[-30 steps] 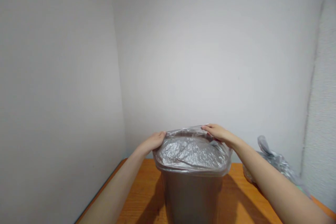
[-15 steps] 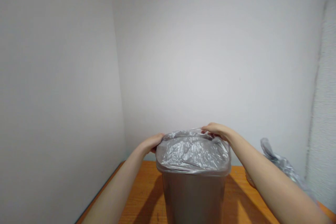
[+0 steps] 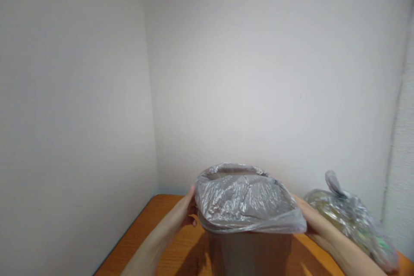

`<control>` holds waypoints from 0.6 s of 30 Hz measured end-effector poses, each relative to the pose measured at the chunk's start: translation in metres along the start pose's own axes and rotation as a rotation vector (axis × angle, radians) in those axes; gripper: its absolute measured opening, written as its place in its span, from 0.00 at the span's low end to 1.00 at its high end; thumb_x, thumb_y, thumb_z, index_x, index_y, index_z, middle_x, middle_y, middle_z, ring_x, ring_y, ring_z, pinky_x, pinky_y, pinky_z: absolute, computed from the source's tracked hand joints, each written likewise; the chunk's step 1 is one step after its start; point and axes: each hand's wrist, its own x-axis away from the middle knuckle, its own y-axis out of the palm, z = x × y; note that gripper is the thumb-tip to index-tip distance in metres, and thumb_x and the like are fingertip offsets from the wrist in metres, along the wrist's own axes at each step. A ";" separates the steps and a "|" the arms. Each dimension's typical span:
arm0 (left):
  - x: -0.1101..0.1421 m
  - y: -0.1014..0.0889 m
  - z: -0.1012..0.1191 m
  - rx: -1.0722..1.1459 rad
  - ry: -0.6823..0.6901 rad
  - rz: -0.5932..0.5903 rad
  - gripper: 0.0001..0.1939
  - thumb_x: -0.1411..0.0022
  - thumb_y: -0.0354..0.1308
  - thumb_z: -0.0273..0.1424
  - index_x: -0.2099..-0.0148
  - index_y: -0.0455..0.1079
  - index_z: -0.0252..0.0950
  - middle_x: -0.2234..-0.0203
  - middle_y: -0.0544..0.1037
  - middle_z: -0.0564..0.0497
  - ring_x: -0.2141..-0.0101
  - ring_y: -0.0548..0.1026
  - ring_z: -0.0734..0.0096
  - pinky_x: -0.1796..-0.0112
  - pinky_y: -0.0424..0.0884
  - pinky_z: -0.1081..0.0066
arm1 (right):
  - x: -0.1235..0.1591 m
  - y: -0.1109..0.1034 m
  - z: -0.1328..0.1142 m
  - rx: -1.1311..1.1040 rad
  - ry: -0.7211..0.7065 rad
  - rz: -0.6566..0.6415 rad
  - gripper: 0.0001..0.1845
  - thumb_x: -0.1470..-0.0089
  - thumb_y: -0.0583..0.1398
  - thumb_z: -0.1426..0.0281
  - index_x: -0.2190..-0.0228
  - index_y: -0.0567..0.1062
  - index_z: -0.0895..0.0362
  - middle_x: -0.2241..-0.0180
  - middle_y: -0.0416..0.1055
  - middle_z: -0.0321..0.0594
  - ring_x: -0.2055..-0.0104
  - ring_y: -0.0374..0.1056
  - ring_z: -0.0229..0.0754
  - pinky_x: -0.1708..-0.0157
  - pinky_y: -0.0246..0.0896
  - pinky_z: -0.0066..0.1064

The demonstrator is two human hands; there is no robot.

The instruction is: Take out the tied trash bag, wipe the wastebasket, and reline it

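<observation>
A brown waste bin (image 3: 249, 253) stands on an orange wooden table (image 3: 155, 235), lined with a crinkled grey plastic bag (image 3: 242, 198) whose edge folds over the rim. My left hand (image 3: 188, 209) is against the bin's left side just under the folded bag edge, thumb up and fingers curled toward the bin. On the bin's right side my right hand (image 3: 305, 213) lies under the bag's overhang, which hides its fingers.
A tied, filled translucent bag (image 3: 351, 220) lies on the table to the right of the bin, close to my right forearm. White walls meet in a corner behind the table, and the table's left edge runs along the left wall.
Both hands have dropped from the top rim of the bin to its sides. The bag edge now hangs lower over the rim, and the view has shifted so the bin looks closer.
</observation>
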 end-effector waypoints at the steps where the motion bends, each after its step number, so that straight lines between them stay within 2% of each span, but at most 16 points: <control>1: 0.011 0.003 -0.005 -0.025 0.050 0.053 0.37 0.41 0.43 0.63 0.50 0.68 0.36 0.62 0.76 0.44 0.66 0.73 0.61 0.73 0.66 0.70 | 0.013 -0.001 0.007 0.032 -0.024 0.063 0.22 0.47 0.58 0.48 0.60 0.79 0.50 0.53 0.77 0.44 0.47 0.70 0.57 0.46 0.65 0.44; 2: 0.023 0.006 -0.009 -0.071 0.134 0.134 0.34 0.39 0.43 0.61 0.47 0.65 0.38 0.57 0.74 0.44 0.62 0.73 0.60 0.68 0.69 0.68 | 0.024 -0.002 0.012 0.094 -0.066 0.148 0.24 0.47 0.57 0.48 0.57 0.78 0.49 0.51 0.75 0.43 0.44 0.67 0.57 0.42 0.61 0.44; 4: 0.046 0.014 -0.015 -0.227 0.402 0.324 0.26 0.35 0.47 0.53 0.45 0.60 0.41 0.50 0.70 0.43 0.51 0.70 0.59 0.55 0.69 0.64 | 0.043 -0.003 0.015 0.241 -0.184 0.280 0.26 0.45 0.56 0.48 0.51 0.73 0.49 0.45 0.70 0.42 0.40 0.62 0.56 0.38 0.55 0.46; 6: 0.062 0.021 -0.017 -0.415 0.646 0.420 0.21 0.36 0.55 0.46 0.46 0.60 0.42 0.48 0.67 0.44 0.47 0.67 0.59 0.47 0.65 0.61 | 0.056 -0.001 0.014 0.356 -0.335 0.296 0.25 0.42 0.54 0.52 0.46 0.68 0.48 0.41 0.64 0.42 0.40 0.60 0.54 0.38 0.55 0.45; 8: 0.070 0.026 -0.016 -0.579 0.787 0.428 0.16 0.38 0.60 0.40 0.51 0.62 0.42 0.51 0.68 0.45 0.49 0.67 0.59 0.48 0.65 0.61 | 0.065 0.002 0.011 0.442 -0.487 0.267 0.24 0.41 0.55 0.57 0.45 0.64 0.49 0.40 0.60 0.44 0.40 0.60 0.52 0.40 0.57 0.44; 11: 0.071 0.029 -0.011 -0.735 0.893 0.383 0.07 0.36 0.59 0.33 0.56 0.65 0.41 0.58 0.70 0.48 0.55 0.70 0.63 0.54 0.68 0.66 | 0.071 0.005 0.013 0.571 -0.648 0.328 0.20 0.42 0.58 0.63 0.49 0.64 0.51 0.46 0.62 0.46 0.45 0.62 0.51 0.45 0.61 0.43; 14: 0.071 0.032 -0.006 -0.794 0.966 0.317 0.06 0.36 0.58 0.29 0.56 0.65 0.41 0.63 0.71 0.50 0.60 0.71 0.67 0.59 0.69 0.70 | 0.075 0.005 0.016 0.633 -0.747 0.401 0.14 0.42 0.57 0.69 0.54 0.65 0.51 0.54 0.64 0.44 0.51 0.64 0.48 0.53 0.64 0.40; 18: 0.073 0.035 -0.006 -0.851 1.028 0.287 0.07 0.33 0.51 0.22 0.60 0.63 0.40 0.69 0.71 0.52 0.67 0.71 0.72 0.64 0.69 0.74 | 0.081 0.002 0.020 0.776 -0.854 0.380 0.09 0.44 0.56 0.75 0.62 0.65 0.50 0.60 0.65 0.41 0.55 0.64 0.47 0.56 0.62 0.41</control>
